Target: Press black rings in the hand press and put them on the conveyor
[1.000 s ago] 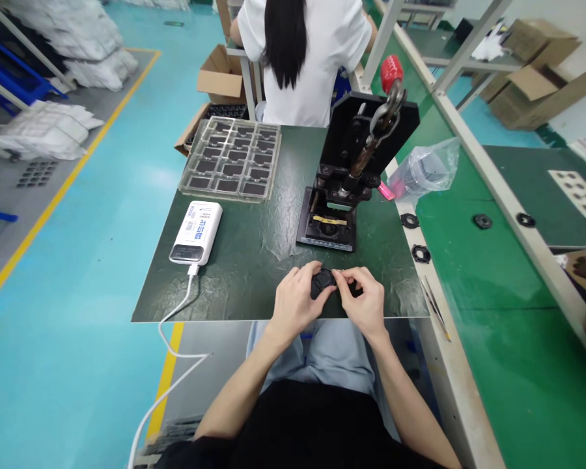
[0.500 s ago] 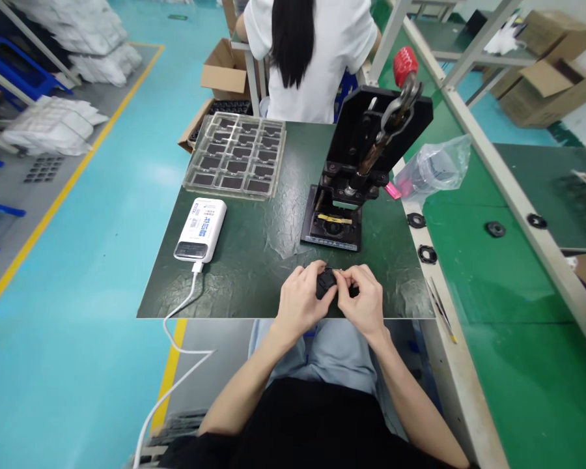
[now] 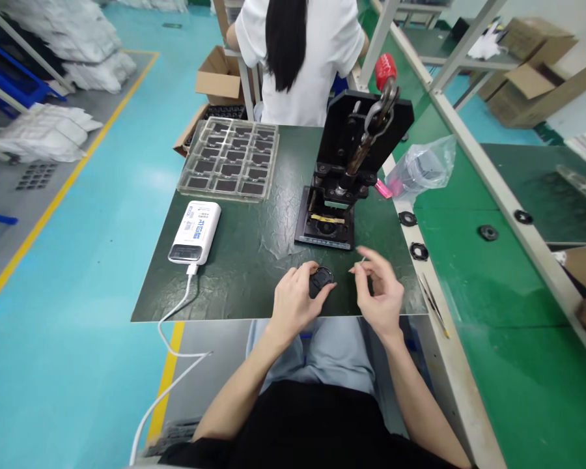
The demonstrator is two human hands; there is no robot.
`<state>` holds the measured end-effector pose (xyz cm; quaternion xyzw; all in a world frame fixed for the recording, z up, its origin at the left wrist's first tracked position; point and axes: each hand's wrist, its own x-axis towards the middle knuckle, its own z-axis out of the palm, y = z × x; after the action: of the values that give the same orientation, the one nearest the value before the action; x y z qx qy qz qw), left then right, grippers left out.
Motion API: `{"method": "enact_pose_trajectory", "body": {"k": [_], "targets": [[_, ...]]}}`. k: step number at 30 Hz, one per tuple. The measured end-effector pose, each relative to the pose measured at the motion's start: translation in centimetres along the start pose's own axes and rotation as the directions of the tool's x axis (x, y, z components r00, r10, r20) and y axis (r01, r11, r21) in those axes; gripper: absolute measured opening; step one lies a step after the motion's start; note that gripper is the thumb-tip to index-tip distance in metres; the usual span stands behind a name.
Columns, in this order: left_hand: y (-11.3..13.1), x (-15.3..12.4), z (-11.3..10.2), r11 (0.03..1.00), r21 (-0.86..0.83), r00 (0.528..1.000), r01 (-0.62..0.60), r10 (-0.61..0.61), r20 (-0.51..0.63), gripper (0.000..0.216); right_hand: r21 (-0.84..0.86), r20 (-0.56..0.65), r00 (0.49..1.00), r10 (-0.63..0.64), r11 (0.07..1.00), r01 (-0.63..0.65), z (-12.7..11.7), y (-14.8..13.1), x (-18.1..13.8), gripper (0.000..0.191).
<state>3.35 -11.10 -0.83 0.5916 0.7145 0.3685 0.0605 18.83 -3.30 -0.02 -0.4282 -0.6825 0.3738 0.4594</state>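
My left hand (image 3: 294, 296) grips a round black plastic part (image 3: 322, 278) between thumb and fingers, near the front edge of the dark green table mat (image 3: 244, 286). To its right, my right hand (image 3: 381, 290) is apart from the part, its thumb and fingertips closed on a small, thin pale piece (image 3: 362, 260); its exact kind is too small to make out. Just beyond both hands stands a black hand press (image 3: 339, 176) with a red-gripped lever (image 3: 385, 70). A yellow strip (image 3: 327, 219) lies across its base.
Left on the mat are a white power bank (image 3: 195, 232) with a cable and a clear compartment tray (image 3: 229, 158) of dark pieces. Tweezers (image 3: 434, 305) and black rings (image 3: 418, 251) lie on the right rail, beside a green conveyor belt (image 3: 498, 293). A person (image 3: 300, 58) sits ahead.
My right hand has drawn away from the black part to the right, with the small pale piece at its fingertips. My left hand still grips the part, whose round face now shows more.
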Motion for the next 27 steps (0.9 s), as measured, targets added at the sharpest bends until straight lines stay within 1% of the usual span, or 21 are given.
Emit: {"method": "enact_pose_trajectory", "body": {"k": [2,3,5,8,11,13,17,19,21,24,27], "targets": [[0.0,0.0,0.0,1.000,0.002,1.000,0.002,-0.002,0.003,0.036,0.038,0.086,0.995,0.049,0.998,-0.052,0.3,0.0,0.2,0.035],[0.0,0.0,0.0,1.000,0.005,1.000,0.002,-0.002,0.004,0.036,0.071,0.099,0.991,0.088,0.993,-0.095,0.5,0.1,0.3,0.035],[0.0,-0.1,0.0,1.000,0.010,1.000,-0.002,0.002,0.005,0.036,0.134,0.078,0.986,0.148,0.978,-0.158,0.9,0.3,0.5,0.036],[0.0,-0.1,0.1,1.000,0.011,1.000,-0.005,0.005,0.010,0.036,0.129,0.064,0.985,0.159,0.978,-0.166,1.3,0.8,0.8,0.030],[0.0,-0.2,0.1,1.000,0.009,1.000,0.003,-0.003,0.015,0.034,0.027,0.106,0.986,0.132,0.990,-0.135,0.9,1.3,0.8,0.026],[-0.1,-0.3,0.2,1.000,0.010,1.000,0.005,-0.005,0.013,0.034,-0.059,0.110,0.990,0.092,0.995,-0.086,0.2,1.2,0.9,0.024],[-0.1,-0.3,0.3,1.000,0.008,1.000,-0.005,0.005,0.004,0.035,-0.274,0.006,1.000,-0.008,0.962,0.009,-0.6,0.7,1.6,0.024],[-0.1,-0.2,0.3,1.000,0.009,1.000,-0.014,0.014,0.002,0.035,-0.337,0.012,1.000,-0.020,0.941,0.023,-0.2,0.6,2.2,0.024],[-0.1,-0.2,0.2,1.000,0.007,1.000,-0.019,0.019,0.006,0.035,-0.392,0.034,0.999,-0.028,0.919,0.039,0.7,0.7,2.7,0.027],[-0.1,-0.2,0.1,1.000,0.002,1.000,-0.016,0.016,0.010,0.035,-0.496,0.007,0.997,-0.073,0.866,0.067,2.2,1.0,3.2,0.033],[-0.2,-0.3,0.1,1.000,-0.001,1.000,-0.011,0.011,0.012,0.035,-0.526,-0.016,0.996,-0.093,0.848,0.070,2.9,1.2,3.2,0.034]]}}
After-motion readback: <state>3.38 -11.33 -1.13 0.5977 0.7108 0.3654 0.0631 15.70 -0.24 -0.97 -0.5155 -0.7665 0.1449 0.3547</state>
